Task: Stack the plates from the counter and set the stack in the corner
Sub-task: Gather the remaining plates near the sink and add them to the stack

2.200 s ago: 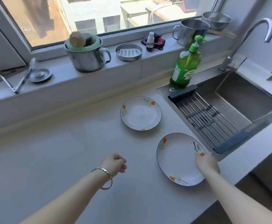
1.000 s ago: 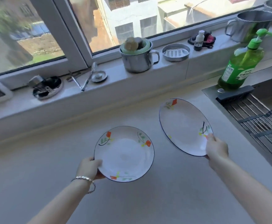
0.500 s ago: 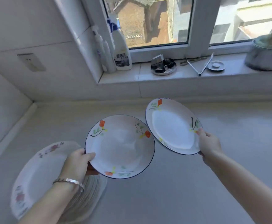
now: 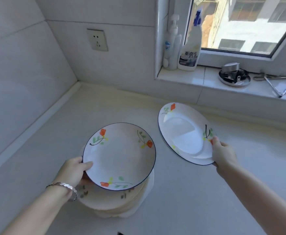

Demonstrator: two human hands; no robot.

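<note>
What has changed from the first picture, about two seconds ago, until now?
Both flowered plates have left the counter by the sink: the left hand took up one plate, the right hand the other plate, and both were carried left toward the corner. The left plate is now above the stack of plates, which was out of view at first. Unchanged: each hand keeps its plate; neither is set down.

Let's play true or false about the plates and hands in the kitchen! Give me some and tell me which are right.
1. Each hand holds a flowered plate. True: left hand holds the left plate, right hand the right plate.
2. The left plate hangs above a stack of plates. True.
3. The right plate lies flat on the counter. False: it is held up, tilted.
4. The wall socket has a plug in it. False: nothing is plugged in.
</note>
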